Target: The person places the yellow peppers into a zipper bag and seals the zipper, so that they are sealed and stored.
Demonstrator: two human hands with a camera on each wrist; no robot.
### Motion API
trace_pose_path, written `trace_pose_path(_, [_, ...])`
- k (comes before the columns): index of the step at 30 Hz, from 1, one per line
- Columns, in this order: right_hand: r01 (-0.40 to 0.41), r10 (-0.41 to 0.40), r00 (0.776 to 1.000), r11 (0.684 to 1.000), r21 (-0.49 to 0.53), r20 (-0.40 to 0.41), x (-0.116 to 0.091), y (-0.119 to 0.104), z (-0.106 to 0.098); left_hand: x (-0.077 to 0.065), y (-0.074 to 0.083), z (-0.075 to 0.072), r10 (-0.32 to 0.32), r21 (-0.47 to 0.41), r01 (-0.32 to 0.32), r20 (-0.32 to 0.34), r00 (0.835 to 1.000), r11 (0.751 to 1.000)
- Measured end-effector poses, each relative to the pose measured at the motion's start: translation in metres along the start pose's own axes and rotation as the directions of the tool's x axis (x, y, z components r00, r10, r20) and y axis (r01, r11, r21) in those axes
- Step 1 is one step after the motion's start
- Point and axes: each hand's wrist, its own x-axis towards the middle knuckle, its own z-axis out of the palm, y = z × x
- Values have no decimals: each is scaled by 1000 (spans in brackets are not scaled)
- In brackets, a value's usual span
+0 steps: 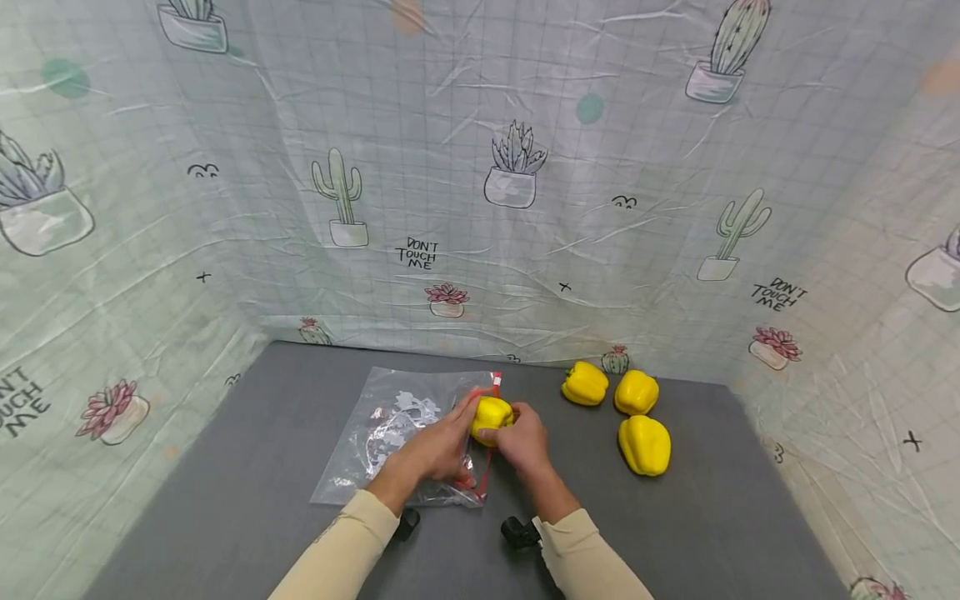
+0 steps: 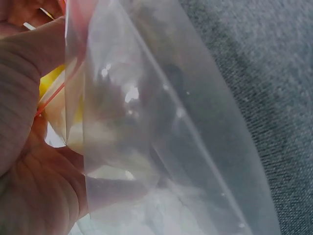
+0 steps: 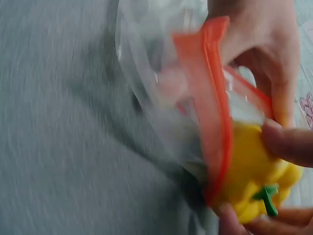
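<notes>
A clear plastic zip bag (image 1: 347, 458) with a red-edged mouth lies on the table, its mouth facing right. My left hand (image 1: 441, 446) holds that mouth apart; in the left wrist view, the clear film (image 2: 146, 122) passes between its thumb and fingers. With fingers and thumb, my right hand (image 1: 527, 442) grips a yellow bell pepper (image 1: 491, 418) at the mouth. The right wrist view shows the pepper (image 3: 252, 152) partly behind the red strip (image 3: 215, 98), its green stem (image 3: 266, 197) pointing outward. How deep it sits is hard to tell.
Three more yellow bell peppers stand on the right of the grey table (image 1: 225, 467): one at the back (image 1: 585, 384), one beside it (image 1: 637, 392) and one nearer (image 1: 645, 446). A cactus-print cloth (image 1: 465, 167) walls the table's back and sides.
</notes>
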Motion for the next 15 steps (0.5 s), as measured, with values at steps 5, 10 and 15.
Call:
trace_pose_path(5, [32,-31,999,992,-126,8,-1,-3,-5,1,1,-2,-21,-9,21,11,1000,1000])
trace_pose_path(10, [-23,23,1000,999,-32,15,-2,-2,-4,1,1,-4,16,-42,-16,-20,1000,999])
trace_pose_path(15, [-33,33,999,998,48,-1,-3,2,1,2,2,-5,24,-43,-26,-27,999,999])
